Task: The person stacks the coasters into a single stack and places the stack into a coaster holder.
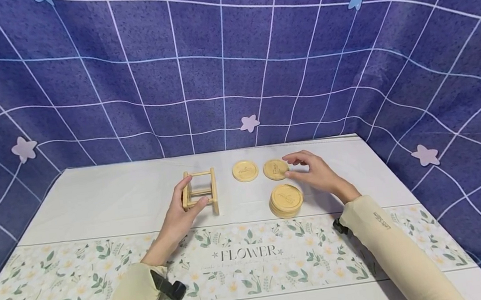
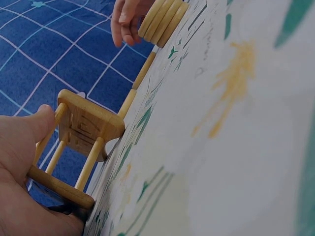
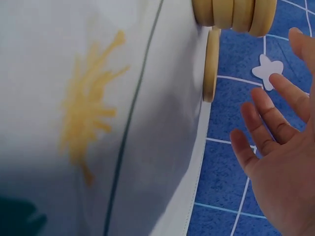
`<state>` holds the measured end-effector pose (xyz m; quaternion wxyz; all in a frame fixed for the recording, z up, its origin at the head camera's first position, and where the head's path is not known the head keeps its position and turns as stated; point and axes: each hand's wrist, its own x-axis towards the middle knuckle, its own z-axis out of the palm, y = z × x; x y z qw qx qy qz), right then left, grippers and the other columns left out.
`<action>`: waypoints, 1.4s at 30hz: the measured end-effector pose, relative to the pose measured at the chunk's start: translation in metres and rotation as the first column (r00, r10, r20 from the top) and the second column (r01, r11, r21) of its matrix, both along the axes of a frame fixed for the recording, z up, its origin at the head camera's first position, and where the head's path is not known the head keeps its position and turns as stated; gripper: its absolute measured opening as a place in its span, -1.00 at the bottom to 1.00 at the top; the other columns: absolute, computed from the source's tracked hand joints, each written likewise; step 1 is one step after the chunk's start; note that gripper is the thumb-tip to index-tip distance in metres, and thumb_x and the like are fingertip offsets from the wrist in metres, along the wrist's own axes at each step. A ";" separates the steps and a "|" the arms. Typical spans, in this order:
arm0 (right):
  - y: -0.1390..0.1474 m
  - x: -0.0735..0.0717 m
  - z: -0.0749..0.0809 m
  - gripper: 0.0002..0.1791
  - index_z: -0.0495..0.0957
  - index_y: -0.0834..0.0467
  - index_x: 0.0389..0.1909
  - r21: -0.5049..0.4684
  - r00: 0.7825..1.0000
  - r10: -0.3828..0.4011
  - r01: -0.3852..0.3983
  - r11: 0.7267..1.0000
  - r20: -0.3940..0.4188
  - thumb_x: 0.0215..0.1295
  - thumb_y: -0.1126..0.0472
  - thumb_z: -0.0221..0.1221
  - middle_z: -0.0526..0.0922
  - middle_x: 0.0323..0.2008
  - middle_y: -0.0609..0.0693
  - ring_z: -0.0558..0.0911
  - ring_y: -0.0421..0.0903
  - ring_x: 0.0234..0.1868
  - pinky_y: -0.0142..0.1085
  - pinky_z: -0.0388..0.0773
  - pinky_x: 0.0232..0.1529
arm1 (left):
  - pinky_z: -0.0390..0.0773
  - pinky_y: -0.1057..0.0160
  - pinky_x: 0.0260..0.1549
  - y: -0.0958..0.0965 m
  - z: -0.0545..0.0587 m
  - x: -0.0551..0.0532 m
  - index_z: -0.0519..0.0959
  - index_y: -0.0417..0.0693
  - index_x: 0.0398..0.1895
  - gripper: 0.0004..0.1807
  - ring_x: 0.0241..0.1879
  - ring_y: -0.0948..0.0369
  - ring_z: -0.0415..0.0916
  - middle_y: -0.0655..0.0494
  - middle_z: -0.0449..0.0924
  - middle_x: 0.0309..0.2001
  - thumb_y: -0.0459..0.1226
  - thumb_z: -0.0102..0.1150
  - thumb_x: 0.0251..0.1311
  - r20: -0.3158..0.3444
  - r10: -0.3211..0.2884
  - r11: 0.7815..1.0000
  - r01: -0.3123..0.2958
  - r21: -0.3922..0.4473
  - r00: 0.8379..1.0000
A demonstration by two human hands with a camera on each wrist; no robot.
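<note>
My left hand (image 1: 176, 222) grips a small wooden coaster holder (image 1: 214, 189) across its width, thumb at the near side and fingers at the far side. Two end plates joined by round rods make up the holder; carved lettering shows on one plate (image 2: 88, 118) in the left wrist view. My right hand (image 1: 315, 173) hovers at the right edge of a round wooden coaster (image 1: 275, 169), fingers loosely bent and holding nothing. Left of that coaster lies another one (image 1: 245, 171). Nearer to me stands a stack of several coasters (image 1: 286, 198), below the right hand's coaster in the head view.
A white tablecloth (image 1: 107, 201) with a floral band reading FLOWER (image 1: 247, 253) covers the table. Behind and beside it hangs a blue curtain (image 1: 205, 84) with a grid and stars. The table's far edge runs just beyond the coasters.
</note>
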<state>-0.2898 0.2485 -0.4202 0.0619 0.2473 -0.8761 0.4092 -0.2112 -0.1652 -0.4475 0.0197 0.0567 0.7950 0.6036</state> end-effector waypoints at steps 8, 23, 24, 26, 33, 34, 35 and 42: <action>-0.001 -0.006 -0.001 -0.42 0.59 0.33 0.41 -0.014 1.000 0.003 -0.002 1.000 0.026 0.44 0.28 0.45 0.66 0.18 0.41 0.62 0.39 0.26 0.31 0.49 0.39 | -0.02 -0.25 0.70 0.000 0.000 0.000 -0.10 0.17 0.86 -0.04 0.80 -0.16 -0.29 -0.04 -0.32 0.84 -0.07 0.27 0.65 0.002 -0.002 1.000 0.002 0.010 1.000; -0.011 -0.021 -0.006 -0.29 0.55 0.35 0.46 0.024 0.999 0.022 -0.023 0.999 0.046 0.32 0.34 0.55 0.69 0.24 0.38 0.63 0.35 0.29 0.27 0.49 0.43 | -0.09 -0.23 0.72 0.000 -0.001 0.000 -0.06 0.17 0.86 -0.05 0.80 -0.12 -0.27 0.05 -0.27 0.85 -0.07 0.30 0.64 -0.002 0.019 1.000 -0.019 -0.013 1.000; -0.011 -0.021 -0.006 -0.28 0.55 0.35 0.45 0.032 0.999 0.022 -0.023 0.999 0.041 0.31 0.33 0.56 0.69 0.24 0.38 0.63 0.35 0.29 0.27 0.49 0.43 | -0.09 -0.22 0.72 0.000 -0.001 0.000 -0.06 0.16 0.86 -0.05 0.80 -0.12 -0.27 0.05 -0.27 0.85 -0.07 0.30 0.64 -0.002 0.018 1.000 -0.018 -0.009 1.000; -0.011 -0.023 -0.007 -0.28 0.55 0.35 0.45 0.039 0.999 0.020 -0.021 0.999 0.034 0.30 0.34 0.57 0.69 0.23 0.38 0.63 0.36 0.29 0.27 0.50 0.43 | -0.08 -0.22 0.72 0.000 -0.001 0.000 -0.06 0.16 0.86 -0.05 0.80 -0.12 -0.27 0.03 -0.27 0.85 -0.08 0.29 0.64 -0.003 0.016 1.000 -0.016 -0.004 1.000; -0.014 -0.026 -0.006 -0.24 0.55 0.32 0.47 0.058 0.999 0.004 -0.007 0.998 0.047 0.27 0.33 0.60 0.67 0.26 0.37 0.61 0.37 0.33 0.24 0.48 0.47 | -0.05 -0.26 0.71 0.000 -0.001 0.000 -0.07 0.21 0.86 -0.04 0.80 -0.16 -0.25 -0.06 -0.25 0.84 -0.05 0.29 0.64 0.002 0.020 1.000 -0.020 -0.014 1.000; -0.014 -0.026 -0.006 -0.23 0.54 0.32 0.48 0.062 0.999 0.001 -0.004 0.998 0.053 0.26 0.33 0.60 0.67 0.28 0.37 0.60 0.37 0.34 0.23 0.48 0.48 | -0.06 -0.26 0.71 0.000 -0.001 0.000 -0.07 0.21 0.86 -0.04 0.80 -0.15 -0.25 -0.05 -0.25 0.84 -0.05 0.29 0.63 0.003 0.020 1.000 -0.020 -0.016 1.000; -0.015 -0.027 -0.006 -0.22 0.54 0.32 0.48 0.067 0.998 0.000 -0.004 0.998 0.057 0.27 0.33 0.60 0.66 0.29 0.37 0.60 0.37 0.35 0.23 0.47 0.48 | -0.07 -0.26 0.71 0.000 -0.001 0.001 -0.07 0.21 0.86 -0.04 0.80 -0.15 -0.26 -0.04 -0.26 0.84 -0.05 0.30 0.63 0.002 0.020 1.000 -0.020 -0.017 1.000; -0.016 -0.029 -0.007 -0.18 0.50 0.32 0.53 0.090 0.996 -0.018 0.010 0.996 0.090 0.28 0.32 0.60 0.64 0.32 0.36 0.56 0.34 0.41 0.21 0.44 0.53 | -0.02 -0.31 0.69 0.000 -0.001 0.002 -0.08 0.25 0.86 -0.03 0.80 -0.18 -0.25 -0.05 -0.25 0.84 -0.02 0.29 0.63 0.009 0.018 1.000 -0.018 -0.018 1.000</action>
